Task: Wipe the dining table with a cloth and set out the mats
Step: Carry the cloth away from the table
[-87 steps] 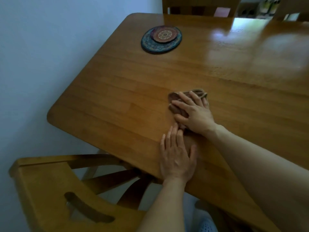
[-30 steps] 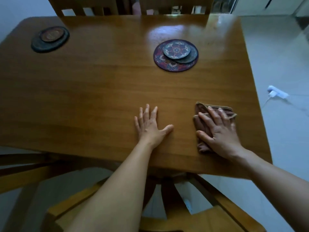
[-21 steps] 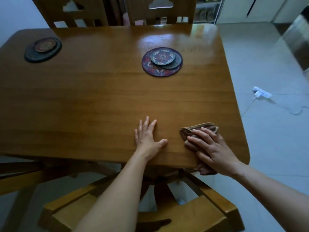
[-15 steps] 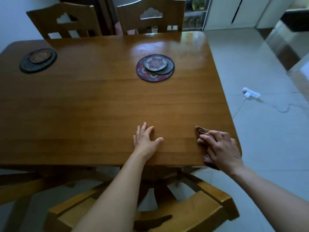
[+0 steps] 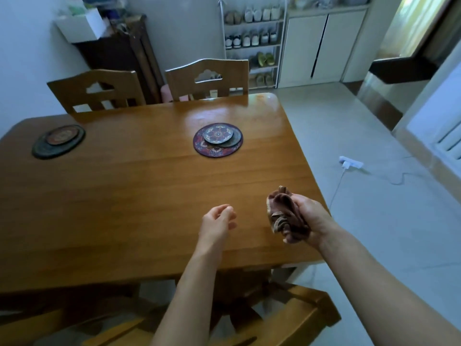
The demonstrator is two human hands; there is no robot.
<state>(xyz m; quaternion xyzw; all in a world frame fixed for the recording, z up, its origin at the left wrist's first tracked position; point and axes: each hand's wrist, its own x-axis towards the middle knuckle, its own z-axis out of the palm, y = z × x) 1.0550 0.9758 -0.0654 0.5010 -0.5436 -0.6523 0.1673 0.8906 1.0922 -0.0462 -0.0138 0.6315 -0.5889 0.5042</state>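
Top-down view of a wooden desk (image 5: pixel 124 208) with two bare hands over its near right part. The right hand (image 5: pixel 313 221) grips one brown cloth (image 5: pixel 287 216), bunched into a wad in its curled fingers, near the desk's right edge and apparently clear of the surface. The left hand (image 5: pixel 219 219) hovers just left of it, fingers loosely curled, holding nothing.

Two stacks of round patterned mats lie on the far half, well apart. The right stack (image 5: pixel 217 140) shows three mats, one large with two smaller on top. The left stack (image 5: pixel 58 141), near the left end, shows two, a small one on a large dark one.

Three wooden chairs: the left far chair (image 5: pixel 99 93), the right far chair (image 5: pixel 212 71) and the near chair (image 5: pixel 287 320). One white power strip (image 5: pixel 350 164) lies on the floor to the right.
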